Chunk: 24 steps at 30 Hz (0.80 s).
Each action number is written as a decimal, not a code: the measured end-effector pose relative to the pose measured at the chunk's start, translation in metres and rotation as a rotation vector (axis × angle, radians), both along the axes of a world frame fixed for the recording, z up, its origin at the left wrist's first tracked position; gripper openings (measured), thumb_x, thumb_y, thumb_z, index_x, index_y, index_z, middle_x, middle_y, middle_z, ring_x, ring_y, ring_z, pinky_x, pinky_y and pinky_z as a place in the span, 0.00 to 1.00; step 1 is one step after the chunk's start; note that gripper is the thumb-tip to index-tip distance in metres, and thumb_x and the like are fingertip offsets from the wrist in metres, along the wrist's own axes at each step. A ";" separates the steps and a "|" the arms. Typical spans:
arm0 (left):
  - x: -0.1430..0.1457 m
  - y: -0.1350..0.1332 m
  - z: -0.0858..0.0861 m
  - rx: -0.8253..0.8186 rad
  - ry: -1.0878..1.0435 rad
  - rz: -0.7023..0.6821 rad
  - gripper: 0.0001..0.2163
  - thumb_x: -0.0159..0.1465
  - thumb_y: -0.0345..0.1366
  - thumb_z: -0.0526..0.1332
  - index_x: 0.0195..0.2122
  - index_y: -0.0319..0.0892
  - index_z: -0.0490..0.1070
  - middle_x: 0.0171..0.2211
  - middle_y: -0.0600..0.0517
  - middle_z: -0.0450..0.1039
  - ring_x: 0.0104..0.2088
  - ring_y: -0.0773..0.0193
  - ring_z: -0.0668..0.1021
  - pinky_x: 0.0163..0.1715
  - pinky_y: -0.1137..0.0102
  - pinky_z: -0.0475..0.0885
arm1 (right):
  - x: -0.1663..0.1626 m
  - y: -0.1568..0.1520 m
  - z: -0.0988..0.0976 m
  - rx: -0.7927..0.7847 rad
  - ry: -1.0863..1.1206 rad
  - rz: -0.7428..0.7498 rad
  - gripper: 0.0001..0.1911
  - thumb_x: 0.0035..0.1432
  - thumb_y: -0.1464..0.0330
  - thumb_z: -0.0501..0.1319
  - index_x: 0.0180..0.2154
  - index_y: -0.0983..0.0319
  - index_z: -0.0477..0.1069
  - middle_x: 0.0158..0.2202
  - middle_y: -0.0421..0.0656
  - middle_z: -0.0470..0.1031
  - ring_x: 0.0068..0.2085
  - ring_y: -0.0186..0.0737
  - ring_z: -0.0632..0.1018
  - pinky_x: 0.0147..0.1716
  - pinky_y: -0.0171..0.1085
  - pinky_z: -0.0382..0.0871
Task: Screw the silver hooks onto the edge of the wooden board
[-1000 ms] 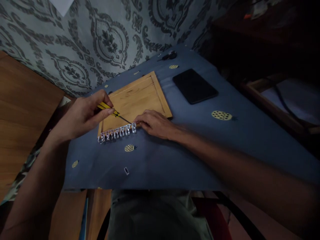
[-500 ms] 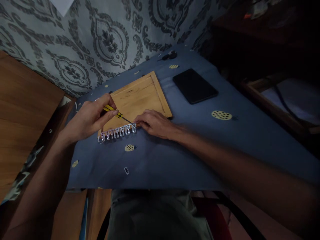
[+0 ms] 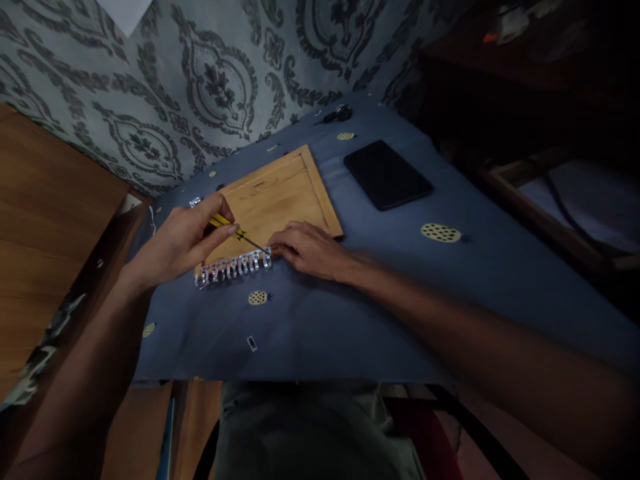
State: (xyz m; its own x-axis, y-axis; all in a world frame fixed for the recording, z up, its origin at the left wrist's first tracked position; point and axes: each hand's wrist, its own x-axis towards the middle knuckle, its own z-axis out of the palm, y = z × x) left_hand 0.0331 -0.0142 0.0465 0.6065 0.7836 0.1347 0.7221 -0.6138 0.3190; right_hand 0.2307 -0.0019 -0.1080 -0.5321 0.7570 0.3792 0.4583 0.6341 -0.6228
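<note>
My left hand (image 3: 193, 230) is closed round the yellow and black handle of a screwdriver (image 3: 223, 222). Its dark shaft slants down to the right, and the tip meets the right end of a silver metal hook rail (image 3: 233, 267). That rail, with several curved hooks, runs along the near edge of a wooden board (image 3: 275, 187) with a raised rim. At the rail's right end my right hand (image 3: 310, 248) rests on the board's near edge, thumb and fingers drawn together. What lies between those fingertips is hidden.
A black tablet-like slab (image 3: 387, 175) lies right of the board on the blue pineapple-print cloth (image 3: 340, 327). Farther back is a small black object (image 3: 340, 113) by the patterned wall covering (image 3: 220, 73). A small dark label (image 3: 252, 343) lies near the front edge.
The view has shifted slightly. Both hands, the screwdriver and the hook rail keep nearly the same places, with the screwdriver tip still at the rail's right end.
</note>
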 end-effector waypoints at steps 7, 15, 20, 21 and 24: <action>0.003 0.001 0.003 0.047 0.082 -0.060 0.07 0.64 0.41 0.61 0.36 0.43 0.69 0.22 0.57 0.67 0.19 0.69 0.66 0.21 0.72 0.57 | 0.000 0.000 0.001 -0.008 -0.015 0.002 0.15 0.66 0.74 0.57 0.48 0.61 0.79 0.40 0.47 0.78 0.43 0.43 0.75 0.44 0.38 0.64; 0.009 -0.005 0.009 0.028 0.250 -0.003 0.06 0.67 0.39 0.58 0.38 0.42 0.66 0.25 0.57 0.67 0.22 0.69 0.67 0.26 0.73 0.61 | 0.002 -0.001 0.002 -0.004 -0.022 0.011 0.15 0.67 0.74 0.56 0.49 0.62 0.78 0.41 0.47 0.78 0.43 0.42 0.75 0.44 0.37 0.63; 0.009 -0.004 0.009 0.020 0.242 -0.017 0.07 0.67 0.40 0.57 0.37 0.42 0.66 0.28 0.56 0.70 0.23 0.68 0.70 0.27 0.73 0.62 | 0.001 -0.001 0.002 -0.008 -0.044 0.000 0.15 0.66 0.74 0.56 0.49 0.62 0.79 0.40 0.47 0.78 0.43 0.42 0.75 0.43 0.37 0.63; 0.009 -0.003 0.009 0.018 0.240 -0.029 0.07 0.67 0.41 0.57 0.37 0.43 0.66 0.28 0.55 0.71 0.23 0.68 0.71 0.26 0.73 0.62 | 0.001 -0.001 0.003 -0.012 -0.044 0.000 0.15 0.66 0.74 0.56 0.49 0.62 0.79 0.40 0.47 0.78 0.42 0.42 0.75 0.43 0.37 0.63; 0.010 0.000 0.008 0.019 0.236 -0.077 0.08 0.68 0.42 0.57 0.37 0.44 0.66 0.24 0.56 0.70 0.21 0.67 0.70 0.24 0.72 0.60 | 0.001 -0.001 0.003 -0.020 -0.041 0.006 0.15 0.66 0.74 0.56 0.49 0.63 0.79 0.39 0.47 0.77 0.41 0.41 0.74 0.42 0.37 0.63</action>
State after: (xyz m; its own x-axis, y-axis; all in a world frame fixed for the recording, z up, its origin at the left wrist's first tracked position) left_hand 0.0427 -0.0141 0.0542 0.6809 0.7324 -0.0037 0.7260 -0.6743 0.1349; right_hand 0.2321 -0.0030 -0.1047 -0.5517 0.7609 0.3415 0.4800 0.6246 -0.6161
